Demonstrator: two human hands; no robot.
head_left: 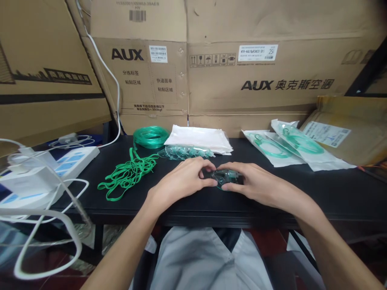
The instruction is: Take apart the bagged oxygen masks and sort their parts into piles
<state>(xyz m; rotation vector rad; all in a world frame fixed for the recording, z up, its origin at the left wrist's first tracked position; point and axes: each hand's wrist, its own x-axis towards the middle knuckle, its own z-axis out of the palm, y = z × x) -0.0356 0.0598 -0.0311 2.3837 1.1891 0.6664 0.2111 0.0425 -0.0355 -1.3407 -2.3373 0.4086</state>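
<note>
- Here we are at the black table (332,197), with the white stack (196,135) as our marker, and the clear mask (227,177) is in front of it, slightly to the right, on the wearer's side!
- Left hand (184,177): curled, thumb and forefinger meeting the mask's left edge in a light pinch.
- Right hand (256,179): grasping the mask's right side, thumb at the near edge, fingers over the far one.
- Just in front of the stack, a row of nested clear masks (189,152).
- Close on the stack's left, the coil of green tubing (151,139); nearer the wearer from that, a tangle of green straps (128,175).
- Well left of the stack, the white power strip (80,158) and its cables.
- Over to the stack's right, two pouches of green tubing (305,141), overlapping.
- And behind the stack, the big AUX carton (217,96), standing upright.
</note>
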